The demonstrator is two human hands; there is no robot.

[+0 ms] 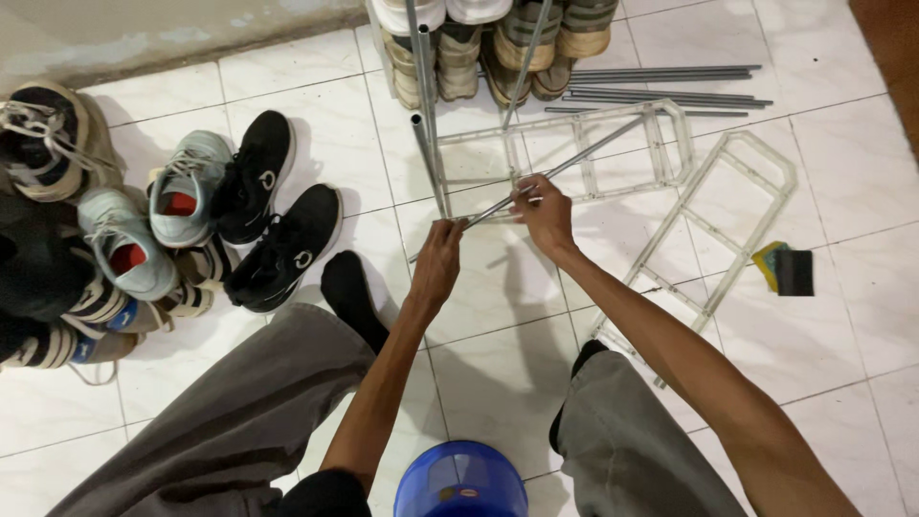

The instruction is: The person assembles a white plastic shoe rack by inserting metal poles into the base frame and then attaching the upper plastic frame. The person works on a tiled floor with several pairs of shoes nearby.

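Note:
My left hand [439,258] pinches the near end of a thin grey metal rod [584,153] that runs up and to the right over the white tile floor. My right hand [544,211] grips the same rod a little further along, beside a clear plastic shelf frame [670,129] lying flat. A second thicker grey tube [426,124] stands just left of my hands. I am seated with my grey-trousered legs and black socks on either side.
Another clear plastic frame [742,206] lies to the right, with a yellow-and-black sponge [785,270] beyond it. Several loose rods [661,86] lie at the top. Shoes on a rack [488,43] stand above; black [273,206], grey and striped shoes pile at left. A blue bucket [459,479] sits between my legs.

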